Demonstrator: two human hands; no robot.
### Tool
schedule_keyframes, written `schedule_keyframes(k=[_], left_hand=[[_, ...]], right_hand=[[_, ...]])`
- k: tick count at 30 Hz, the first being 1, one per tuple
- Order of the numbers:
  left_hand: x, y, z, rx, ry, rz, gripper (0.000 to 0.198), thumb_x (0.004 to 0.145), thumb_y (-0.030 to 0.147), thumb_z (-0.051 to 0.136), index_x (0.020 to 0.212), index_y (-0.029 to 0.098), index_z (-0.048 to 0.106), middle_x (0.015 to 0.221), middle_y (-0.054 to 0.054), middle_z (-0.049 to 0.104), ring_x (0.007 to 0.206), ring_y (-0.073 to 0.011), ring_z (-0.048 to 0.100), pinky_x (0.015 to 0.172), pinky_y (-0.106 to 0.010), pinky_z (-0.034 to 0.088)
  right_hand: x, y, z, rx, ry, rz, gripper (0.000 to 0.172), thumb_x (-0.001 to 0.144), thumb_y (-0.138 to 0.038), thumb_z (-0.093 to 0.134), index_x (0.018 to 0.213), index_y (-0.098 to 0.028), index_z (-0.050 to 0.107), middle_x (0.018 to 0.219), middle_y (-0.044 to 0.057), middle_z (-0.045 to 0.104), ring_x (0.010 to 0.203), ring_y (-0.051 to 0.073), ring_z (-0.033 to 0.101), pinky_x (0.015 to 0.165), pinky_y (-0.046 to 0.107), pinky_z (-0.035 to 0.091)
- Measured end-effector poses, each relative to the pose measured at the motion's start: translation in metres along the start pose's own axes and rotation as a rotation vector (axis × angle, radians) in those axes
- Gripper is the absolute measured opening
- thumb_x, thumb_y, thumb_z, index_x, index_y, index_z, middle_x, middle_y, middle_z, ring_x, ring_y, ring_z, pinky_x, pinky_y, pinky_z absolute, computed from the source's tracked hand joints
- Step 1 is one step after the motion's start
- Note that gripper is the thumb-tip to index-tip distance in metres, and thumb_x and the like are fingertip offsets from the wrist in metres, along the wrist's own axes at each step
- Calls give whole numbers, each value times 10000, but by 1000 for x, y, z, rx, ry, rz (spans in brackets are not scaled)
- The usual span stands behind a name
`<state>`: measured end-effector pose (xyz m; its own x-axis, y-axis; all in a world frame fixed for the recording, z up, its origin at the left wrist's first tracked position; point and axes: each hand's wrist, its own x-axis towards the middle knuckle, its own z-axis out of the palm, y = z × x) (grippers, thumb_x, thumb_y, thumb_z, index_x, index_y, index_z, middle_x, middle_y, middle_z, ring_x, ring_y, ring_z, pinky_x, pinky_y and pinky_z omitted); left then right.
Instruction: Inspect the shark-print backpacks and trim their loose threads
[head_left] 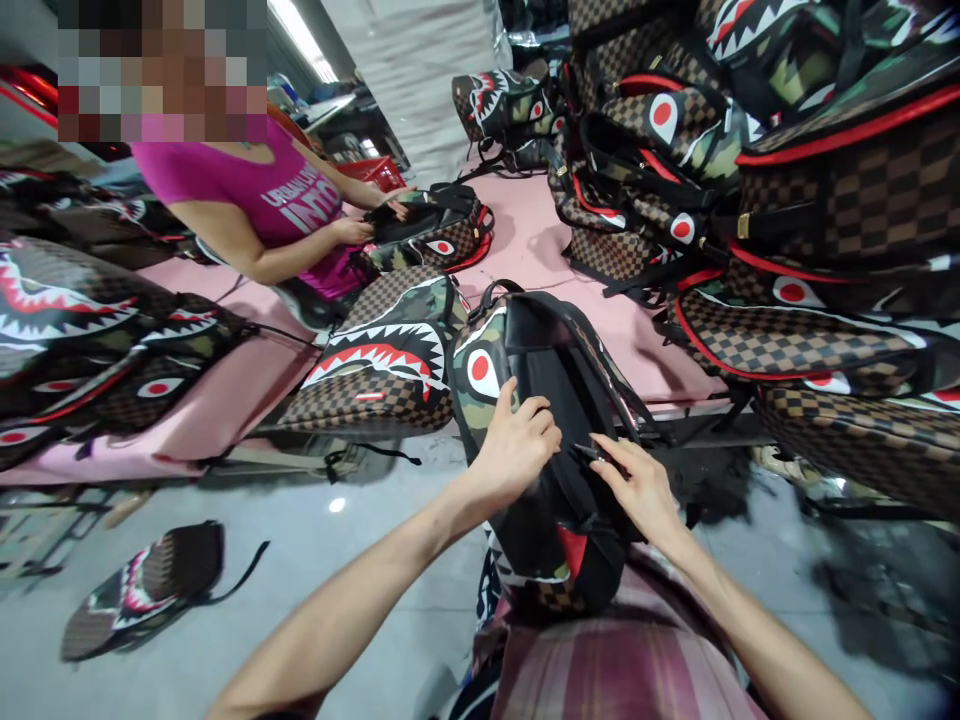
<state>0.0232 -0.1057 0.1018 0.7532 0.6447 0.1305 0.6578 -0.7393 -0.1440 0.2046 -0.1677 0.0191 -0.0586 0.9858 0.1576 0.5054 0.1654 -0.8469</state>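
Note:
A backpack (480, 425) with camouflage, a red-and-white eye and a black back panel leans from the pink table's edge onto my lap. My left hand (525, 435) is closed on it, fingers curled over the black material near the eye. In my right hand (637, 480) is a small pair of dark, pointed thread snips (589, 452), held over the black panel with the tips towards my left hand. Whether the blades touch any thread is too small to tell. Beside it on the table lies another backpack (375, 365) with a shark-mouth print.
Checkered shark-print backpacks are piled on the right (840, 210) and more lie at the left (82, 330). Across the pink table (517, 220), a co-worker in a magenta shirt (255, 190) handles a bag (435, 230). One backpack (150, 590) lies on the grey floor.

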Motion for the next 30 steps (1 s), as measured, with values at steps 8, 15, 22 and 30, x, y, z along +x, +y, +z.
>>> schedule_keyframes(k=[8,15,22,30], left_hand=[[0,0,-1,2,-33,-20,192,856,204,480,734,128,607,780,-70,620,1004,-226,516,1016,-546,217],[2,1,2,-21,-24,-45,187,845,199,485,720,133,606,771,-67,627,947,-219,524,1008,-551,220],[1,1,5,-2,-27,-55,184,841,216,494,714,141,603,773,-66,624,929,-217,517,1009,-551,214],[2,2,4,0,-26,-63,174,832,191,491,703,142,597,749,-63,617,914,-218,521,1004,-550,224]], right_hand=[[11,-2,12,-117,40,-117,107,828,-274,560,903,-212,606,804,22,632,761,170,566,667,273,402],[21,3,16,-170,58,-274,100,835,-292,572,848,-204,619,763,10,646,716,162,530,696,307,331],[28,-2,10,-291,11,-381,101,850,-265,551,866,-192,618,763,20,648,734,165,511,697,315,299],[31,-6,6,-315,-21,-382,65,835,-241,570,814,-195,610,724,10,637,708,160,498,682,308,296]])
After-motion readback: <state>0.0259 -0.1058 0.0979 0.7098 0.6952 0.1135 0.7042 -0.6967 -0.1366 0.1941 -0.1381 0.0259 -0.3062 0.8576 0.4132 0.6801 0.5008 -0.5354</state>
